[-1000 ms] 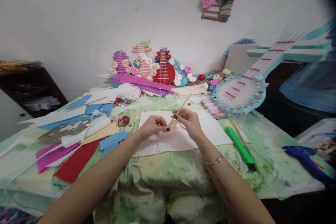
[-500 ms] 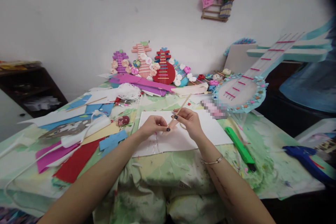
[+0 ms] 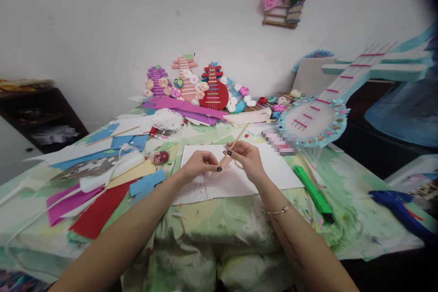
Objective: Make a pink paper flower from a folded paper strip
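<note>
A thin wooden stick (image 3: 239, 136) slants up and to the right between my hands, over a white sheet (image 3: 273, 175). My left hand (image 3: 201, 164) pinches a pale peach piece (image 3: 225, 162) near the lower end of the stick. The fingers of my right hand (image 3: 247, 157) are closed round the stick higher up, and a metal tip shows beside them, perhaps of scissors or tweezers. A thin loop hangs under the right fingers.
A green cutter (image 3: 313, 191) lies right of the sheet, with a blue glue gun (image 3: 404, 207) farther right. Coloured strips and a white cord are at the left. Small craft instruments (image 3: 214, 93) stand at the back; a large pale-blue one (image 3: 318, 118) leans at the right.
</note>
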A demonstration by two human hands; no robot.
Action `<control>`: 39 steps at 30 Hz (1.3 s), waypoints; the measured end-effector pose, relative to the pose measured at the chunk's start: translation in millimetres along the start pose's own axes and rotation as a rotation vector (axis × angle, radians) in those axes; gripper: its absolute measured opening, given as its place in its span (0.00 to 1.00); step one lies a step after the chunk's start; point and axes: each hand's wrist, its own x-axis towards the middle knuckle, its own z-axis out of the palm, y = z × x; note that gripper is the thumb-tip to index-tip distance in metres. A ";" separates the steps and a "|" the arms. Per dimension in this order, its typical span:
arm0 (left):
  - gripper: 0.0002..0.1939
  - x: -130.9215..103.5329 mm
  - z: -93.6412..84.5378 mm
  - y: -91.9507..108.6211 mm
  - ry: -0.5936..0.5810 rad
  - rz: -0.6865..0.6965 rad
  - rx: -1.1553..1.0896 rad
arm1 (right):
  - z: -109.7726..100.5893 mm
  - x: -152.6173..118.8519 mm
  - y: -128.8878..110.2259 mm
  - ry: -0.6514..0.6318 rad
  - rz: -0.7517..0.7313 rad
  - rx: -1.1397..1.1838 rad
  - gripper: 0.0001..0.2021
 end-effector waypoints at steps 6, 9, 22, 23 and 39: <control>0.13 -0.5 1.0 1.4 -0.003 0.014 -0.013 | 2.3 0.5 -1.1 0.017 0.005 0.039 0.13; 0.13 -0.4 0.7 0.9 -0.018 0.019 -0.017 | 3.4 1.0 -1.5 0.027 0.012 0.050 0.13; 0.14 -2.3 1.9 2.1 -0.058 -0.009 -0.014 | -4.3 4.5 -1.9 0.215 -0.009 0.064 0.13; 0.14 -2.2 2.0 2.1 -0.056 -0.009 -0.014 | -6.7 5.6 -2.6 0.247 -0.029 0.072 0.12; 0.14 0.6 0.9 -0.9 -0.018 -0.050 -0.249 | -14.4 2.7 -11.0 0.001 0.151 -0.116 0.11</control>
